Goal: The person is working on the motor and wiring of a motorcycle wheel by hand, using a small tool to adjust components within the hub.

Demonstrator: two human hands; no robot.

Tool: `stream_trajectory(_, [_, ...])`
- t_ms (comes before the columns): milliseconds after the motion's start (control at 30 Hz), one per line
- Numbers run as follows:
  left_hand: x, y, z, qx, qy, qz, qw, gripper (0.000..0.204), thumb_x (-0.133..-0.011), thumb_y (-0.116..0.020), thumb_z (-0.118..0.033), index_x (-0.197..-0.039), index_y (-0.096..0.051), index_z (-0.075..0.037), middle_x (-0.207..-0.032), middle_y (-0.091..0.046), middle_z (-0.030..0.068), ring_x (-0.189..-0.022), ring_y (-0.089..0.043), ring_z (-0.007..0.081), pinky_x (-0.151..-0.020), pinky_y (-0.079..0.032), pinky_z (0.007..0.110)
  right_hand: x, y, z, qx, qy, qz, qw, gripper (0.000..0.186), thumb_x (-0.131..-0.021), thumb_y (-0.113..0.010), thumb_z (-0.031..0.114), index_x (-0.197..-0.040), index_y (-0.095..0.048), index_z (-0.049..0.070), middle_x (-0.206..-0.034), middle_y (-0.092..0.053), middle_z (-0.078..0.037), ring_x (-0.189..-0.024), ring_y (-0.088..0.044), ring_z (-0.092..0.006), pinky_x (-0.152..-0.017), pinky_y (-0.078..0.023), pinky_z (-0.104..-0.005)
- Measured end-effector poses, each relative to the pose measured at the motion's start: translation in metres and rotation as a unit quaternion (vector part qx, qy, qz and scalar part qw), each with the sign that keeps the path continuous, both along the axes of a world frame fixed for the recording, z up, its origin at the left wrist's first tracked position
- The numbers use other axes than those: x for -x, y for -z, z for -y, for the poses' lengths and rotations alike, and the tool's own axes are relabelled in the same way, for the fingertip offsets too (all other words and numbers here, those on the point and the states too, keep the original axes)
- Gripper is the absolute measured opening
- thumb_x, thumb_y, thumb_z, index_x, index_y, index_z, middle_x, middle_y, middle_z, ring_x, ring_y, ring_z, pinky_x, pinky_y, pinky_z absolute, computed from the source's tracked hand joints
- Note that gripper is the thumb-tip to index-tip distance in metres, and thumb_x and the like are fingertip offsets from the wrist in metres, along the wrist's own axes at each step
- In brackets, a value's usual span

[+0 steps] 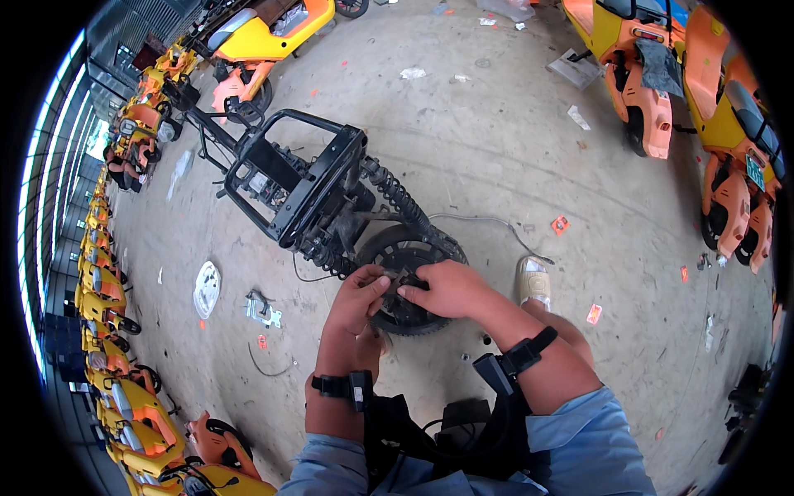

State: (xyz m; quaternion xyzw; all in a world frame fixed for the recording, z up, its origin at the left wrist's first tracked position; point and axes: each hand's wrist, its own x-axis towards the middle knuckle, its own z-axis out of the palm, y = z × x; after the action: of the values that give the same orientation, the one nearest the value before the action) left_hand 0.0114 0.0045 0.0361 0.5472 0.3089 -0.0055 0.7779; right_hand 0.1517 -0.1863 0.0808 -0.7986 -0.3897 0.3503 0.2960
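Observation:
In front of me a stripped black scooter frame [298, 178] stands on the concrete floor, its rear wheel [401, 322] nearest to me. A coil-spring shock absorber [395, 194] runs down to the wheel. My left hand [357, 298] is closed, thumb against fingers, above the wheel. My right hand [447, 288] is closed beside it, fingers curled inward. Both hands meet at a small dark part [403, 279], mostly covered by the fingers and too small to name. Whether it is loose or joined to the wheel I cannot tell.
A grey cable [496, 220] trails from the wheel toward my shoe [534, 281]. On the left floor lie a metal bracket [263, 308] and a clear plastic bag [208, 289]. Yellow and orange scooters [653, 91] stand at the right; a long row [99, 281] lines the left.

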Motion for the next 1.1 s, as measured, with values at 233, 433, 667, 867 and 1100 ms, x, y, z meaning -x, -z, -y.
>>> stream_trajectory(233, [0.027, 0.015, 0.018, 0.030, 0.009, 0.022, 0.999, 0.015, -0.098, -0.069, -0.014, -0.109, -0.061, -0.007, -0.087, -0.061, 0.0009, -0.056, -0.042, 0.0049, -0.047, -0.032, 0.020, 0.030, 0.015, 0.014, -0.023, 0.029, -0.016, 0.999, 0.060, -0.093, -0.060, 0.059, -0.086, -0.070, 0.001, -0.085, -0.071, -0.023, -0.087, -0.069, -0.0424, -0.076, -0.055, -0.0497])
stream_trajectory(433, [0.033, 0.011, 0.035, 0.014, -0.031, 0.018, 0.999, 0.016, -0.099, -0.069, -0.018, -0.109, -0.061, -0.008, -0.083, -0.062, -0.0004, -0.054, -0.042, 0.0048, -0.046, -0.030, 0.020, 0.044, 0.017, 0.021, -0.042, 0.056, -0.049, 0.996, 0.059, -0.093, -0.063, 0.056, -0.083, -0.068, -0.001, -0.085, -0.070, -0.024, -0.084, -0.068, -0.0434, -0.073, -0.053, -0.0493])
stream_trajectory(667, [0.037, 0.015, 0.039, 0.012, -0.093, 0.037, 0.995, 0.021, -0.101, -0.067, -0.028, -0.110, -0.064, -0.009, -0.089, -0.068, 0.0019, -0.055, -0.047, 0.0056, -0.046, -0.031, 0.021, 0.053, 0.019, 0.022, -0.055, 0.054, -0.069, 0.995, 0.059, -0.093, -0.063, 0.056, -0.085, -0.068, -0.003, -0.087, -0.070, -0.026, -0.086, -0.068, -0.0441, -0.075, -0.054, -0.0483])
stream_trajectory(867, [0.033, 0.013, 0.031, 0.034, -0.127, 0.064, 0.989, 0.022, -0.101, -0.066, -0.030, -0.108, -0.064, -0.010, -0.101, -0.070, 0.0034, -0.055, -0.047, 0.0053, -0.045, -0.033, 0.021, 0.052, 0.030, 0.019, -0.049, 0.033, -0.069, 0.996, 0.061, -0.093, -0.063, 0.057, -0.085, -0.068, -0.003, -0.087, -0.070, -0.026, -0.086, -0.068, -0.0444, -0.075, -0.053, -0.0483])
stream_trajectory(1100, [0.021, 0.009, 0.033, -0.015, -0.119, 0.045, 0.992, 0.022, -0.100, -0.067, -0.029, -0.104, -0.067, -0.007, -0.088, -0.068, -0.0007, -0.050, -0.042, 0.0022, -0.042, -0.029, 0.020, 0.044, 0.031, 0.010, -0.043, 0.057, -0.088, 0.994, 0.063, -0.093, -0.062, 0.059, -0.084, -0.068, -0.003, -0.086, -0.070, -0.026, -0.086, -0.068, -0.0443, -0.074, -0.053, -0.0481])
